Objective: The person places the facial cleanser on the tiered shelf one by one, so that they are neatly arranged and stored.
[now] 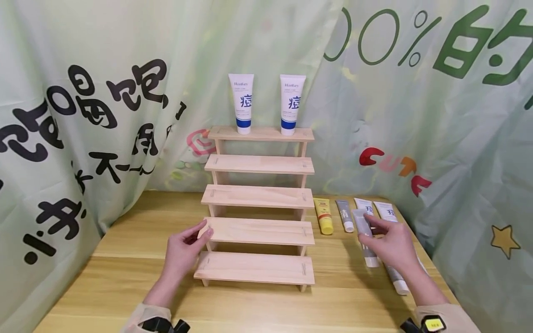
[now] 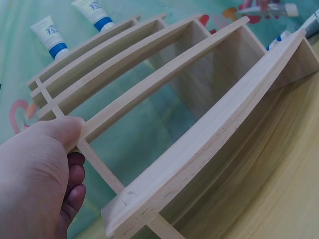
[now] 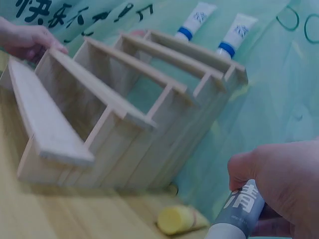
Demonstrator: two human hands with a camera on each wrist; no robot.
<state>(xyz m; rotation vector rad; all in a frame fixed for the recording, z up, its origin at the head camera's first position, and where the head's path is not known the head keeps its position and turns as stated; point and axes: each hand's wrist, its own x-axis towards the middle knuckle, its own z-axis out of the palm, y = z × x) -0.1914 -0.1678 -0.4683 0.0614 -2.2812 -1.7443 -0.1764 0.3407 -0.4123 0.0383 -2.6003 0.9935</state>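
A stepped wooden shelf stand stands on the table, with two white-and-blue squeeze tubes, a left one and a right one, upright on its top step. With thumb and fingers, my left hand grips the left end of the second step from the bottom; the left wrist view shows the thumb on the step's corner. My right hand holds a grey squeeze tube by its side, cap end down, to the right of the stand. Its white cap and large white lettering show in the right wrist view.
Right of the stand lie a yellow tube, a small grey tube and white tubes. Another grey tube lies partly hidden under my right hand. A printed curtain hangs behind the wooden table.
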